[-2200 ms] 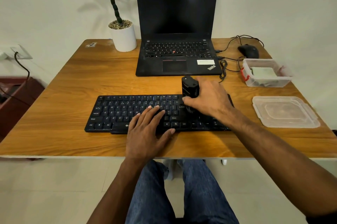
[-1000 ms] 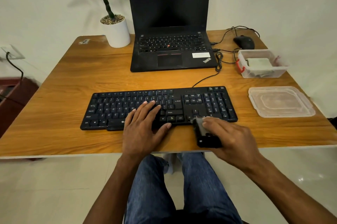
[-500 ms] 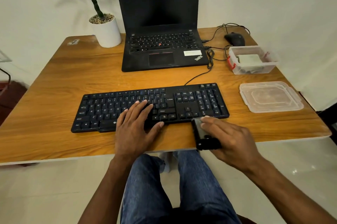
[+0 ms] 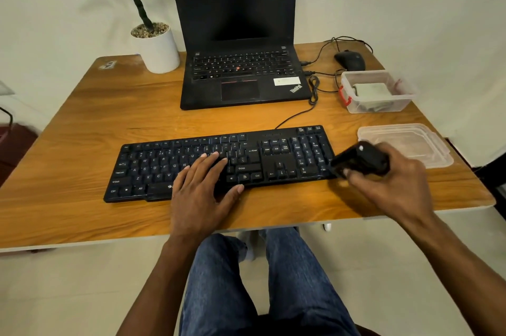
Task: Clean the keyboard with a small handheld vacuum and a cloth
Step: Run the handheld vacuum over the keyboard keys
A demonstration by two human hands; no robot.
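You sit at a wooden surface point(image 4: 82, 130) against a pale wall, your jeans-clad knees under its near edge and a light tiled floor below. Beyond your left hand stands a black laptop point(image 4: 241, 67), lid up and screen dark, and further out to that hand's left a white pot point(image 4: 157, 48) with a green plant. Beyond your right hand lies a clear plastic lid point(image 4: 408, 138), flat on the wood, and past it an open clear box point(image 4: 377, 92) with red clips and something pale inside. A black mouse point(image 4: 350, 59) sits behind the box, its cable looping toward the laptop.

The black keyboard point(image 4: 273, 160) lies across the surface in front of you, its cord running away toward the laptop. Your left hand point(image 4: 204, 190) rests flat on it, fingers spread over the middle keys, thumb at the near edge, gripping nothing. Your right hand point(image 4: 394, 185) is just off the keyboard's right end, wrapped around the small black handheld vacuum point(image 4: 358, 161). The vacuum is tilted, its lower end at the keyboard's near right corner; blur hides whether it touches. The wrist is bent, the forearm running back toward your right side.
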